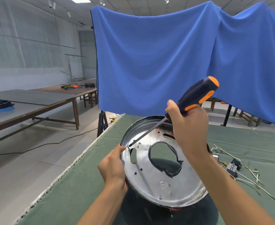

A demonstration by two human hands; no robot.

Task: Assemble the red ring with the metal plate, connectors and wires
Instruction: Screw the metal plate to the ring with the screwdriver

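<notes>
R hand (188,127) grips screwdriver (196,95) handle, shaft angled down-left, tip at plate (149,169) near its L rim. L hand (114,166) grips that rim, plate tilted up over green bench (78,184). Wires (253,179) & connector (232,168) lie on bench to the R.

There is one camera, worn on the person's head. It looks forward and down over the green table (88,172), close above both hands. The left hand (113,166) and right hand (188,129) sit low in the middle. The wide lens bends the edges. Farther off it sees a blue cloth (158,62) hanging straight ahead.
</notes>
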